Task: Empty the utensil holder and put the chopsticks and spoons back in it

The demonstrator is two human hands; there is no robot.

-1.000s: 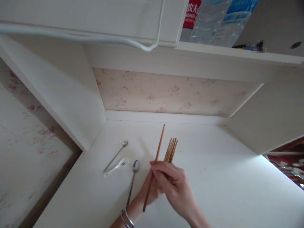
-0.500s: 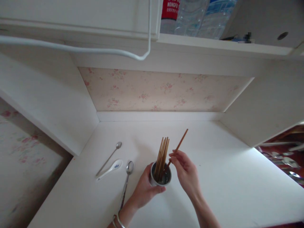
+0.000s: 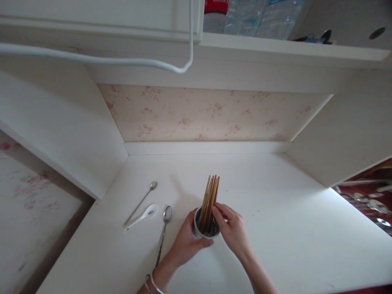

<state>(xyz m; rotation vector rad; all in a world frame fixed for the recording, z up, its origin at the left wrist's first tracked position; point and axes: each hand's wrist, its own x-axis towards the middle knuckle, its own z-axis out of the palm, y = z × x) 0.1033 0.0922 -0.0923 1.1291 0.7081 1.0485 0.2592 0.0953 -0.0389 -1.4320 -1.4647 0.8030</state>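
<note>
A small metal cup (image 3: 198, 231) stands on the white desk (image 3: 275, 228) with several brown wooden chopsticks (image 3: 210, 199) upright in it. My left hand (image 3: 183, 245), bracelets on its wrist, is wrapped round the cup from the near left side. My right hand (image 3: 232, 230) is at the cup's right rim, its fingertips touching the right-hand chopstick of the bundle. To the left lie a large metal spoon (image 3: 163, 232), a white ceramic spoon with a blue mark (image 3: 142, 217), and a smaller metal spoon (image 3: 141, 201).
White shelf walls close the desk in at left and right, with floral wallpaper (image 3: 202, 114) behind. A white cable (image 3: 128, 61) hangs from the shelf above, where water bottles (image 3: 251, 16) stand. A dark red patterned surface (image 3: 367, 200) shows at right.
My right hand put the single chopstick into the cup with the rest. It now stands with the bundle. My left hand first came into view half a second ago, round the cup, and has stayed there.
</note>
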